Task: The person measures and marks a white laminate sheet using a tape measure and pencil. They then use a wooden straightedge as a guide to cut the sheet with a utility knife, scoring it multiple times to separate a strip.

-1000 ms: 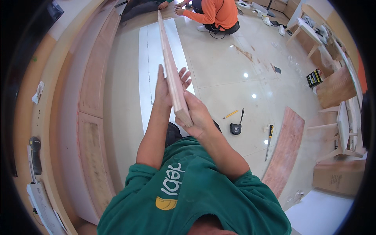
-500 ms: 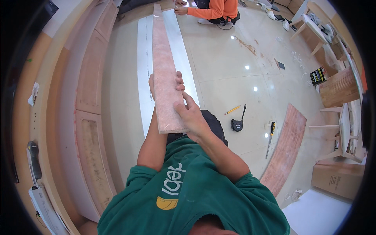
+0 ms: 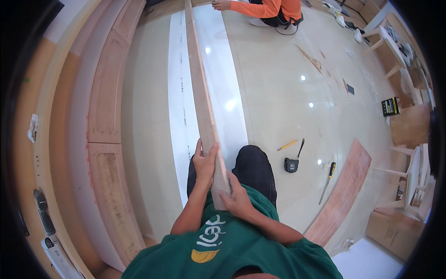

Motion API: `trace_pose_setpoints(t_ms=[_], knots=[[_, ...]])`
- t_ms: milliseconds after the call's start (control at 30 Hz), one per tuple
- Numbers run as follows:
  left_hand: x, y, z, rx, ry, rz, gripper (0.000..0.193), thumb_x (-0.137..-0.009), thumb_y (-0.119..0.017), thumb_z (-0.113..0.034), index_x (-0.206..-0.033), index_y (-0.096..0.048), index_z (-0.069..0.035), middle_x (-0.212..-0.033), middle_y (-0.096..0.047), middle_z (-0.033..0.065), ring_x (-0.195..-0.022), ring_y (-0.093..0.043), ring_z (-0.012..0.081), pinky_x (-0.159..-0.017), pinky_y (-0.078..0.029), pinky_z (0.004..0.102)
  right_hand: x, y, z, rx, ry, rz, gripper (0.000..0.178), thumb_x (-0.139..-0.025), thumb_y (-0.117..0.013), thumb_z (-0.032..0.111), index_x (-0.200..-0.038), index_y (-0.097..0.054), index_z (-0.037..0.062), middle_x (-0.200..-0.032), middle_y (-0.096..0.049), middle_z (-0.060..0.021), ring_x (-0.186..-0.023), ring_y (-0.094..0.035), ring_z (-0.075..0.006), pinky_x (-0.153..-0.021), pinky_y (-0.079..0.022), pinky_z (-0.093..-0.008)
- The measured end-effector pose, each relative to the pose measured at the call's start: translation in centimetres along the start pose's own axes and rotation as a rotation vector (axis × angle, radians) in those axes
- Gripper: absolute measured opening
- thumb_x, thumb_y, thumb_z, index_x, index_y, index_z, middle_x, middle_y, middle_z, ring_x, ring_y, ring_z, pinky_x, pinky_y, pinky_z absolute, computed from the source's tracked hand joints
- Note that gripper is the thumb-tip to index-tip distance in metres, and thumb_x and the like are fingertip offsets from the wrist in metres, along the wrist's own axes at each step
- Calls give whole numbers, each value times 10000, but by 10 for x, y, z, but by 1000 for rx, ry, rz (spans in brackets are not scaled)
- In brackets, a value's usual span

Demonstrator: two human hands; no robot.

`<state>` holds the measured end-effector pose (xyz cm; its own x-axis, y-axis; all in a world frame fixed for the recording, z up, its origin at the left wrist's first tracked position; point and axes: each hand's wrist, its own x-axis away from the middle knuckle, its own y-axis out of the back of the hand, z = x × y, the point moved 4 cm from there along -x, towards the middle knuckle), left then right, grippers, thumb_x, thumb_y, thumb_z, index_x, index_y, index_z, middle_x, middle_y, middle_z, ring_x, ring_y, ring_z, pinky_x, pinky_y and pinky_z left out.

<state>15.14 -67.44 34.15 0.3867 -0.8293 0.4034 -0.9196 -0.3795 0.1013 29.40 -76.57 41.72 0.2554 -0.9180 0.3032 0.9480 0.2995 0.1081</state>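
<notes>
A long, narrow wooden board is tilted on its edge in front of me and runs away toward the far side. My left hand grips its left face, a little ahead of the near end. My right hand is wrapped round the right side close to that end, near my body. Beneath the board lies a long white sheet on the floor, with a line of small dark print along its left part. The board's far end runs out of view at the top.
A person in an orange sleeve crouches at the far end. On the tiles to the right lie a yellow pencil-like tool, a tape measure, a screwdriver and a reddish wooden panel. Cabinet doors line the left.
The board has turned from showing its broad pinkish face to standing on edge, and its near end came closer to my body. My hands shifted their grips. The far person's hand moved slightly right.
</notes>
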Motion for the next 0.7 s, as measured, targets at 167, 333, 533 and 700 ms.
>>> trace_pose_setpoints(t_ms=[167, 333, 533, 700], knots=[[-33, -15, -7, -331, -123, 55, 882, -866, -784, -305, -1552, -326, 8, -1218, -618, 268, -1119, -637, 298, -935, -521, 350, -33, -8, -63, -133, -16, -193, 663, -944, -603, 43, -1515, -284, -70, -1341, -557, -258, -1283, -555, -313, -1088, -411, -359], [-78, -32, 9, -686, -188, 49, 940, -800, -826, -381, -1556, -360, -71, -1087, -566, 249, -1011, -625, 408, -921, -518, 436, -73, -21, -122, -346, -20, -303, 618, -953, -552, -11, -1514, -300, -69, -1357, -552, -221, -1256, -553, -257, -1086, -407, -334], [-123, -47, 54, -705, -167, 64, 985, -791, -835, -380, -1571, -315, -75, -1106, -539, 256, -1012, -612, 401, -893, -521, 438, -121, -22, -159, 53, -77, -305, 691, -927, -628, 64, -1513, -290, -76, -1340, -569, -275, -1229, -598, -320, -1057, -455, -390], [-169, -66, 64, -735, -204, 89, 934, -822, -813, -346, -1572, -319, -89, -1143, -543, 249, -1064, -598, 402, -928, -505, 445, -171, -9, -147, 235, -109, -270, 745, -879, -691, 121, -1498, -316, -54, -1322, -547, -337, -1201, -583, -453, -1013, -481, -458]])
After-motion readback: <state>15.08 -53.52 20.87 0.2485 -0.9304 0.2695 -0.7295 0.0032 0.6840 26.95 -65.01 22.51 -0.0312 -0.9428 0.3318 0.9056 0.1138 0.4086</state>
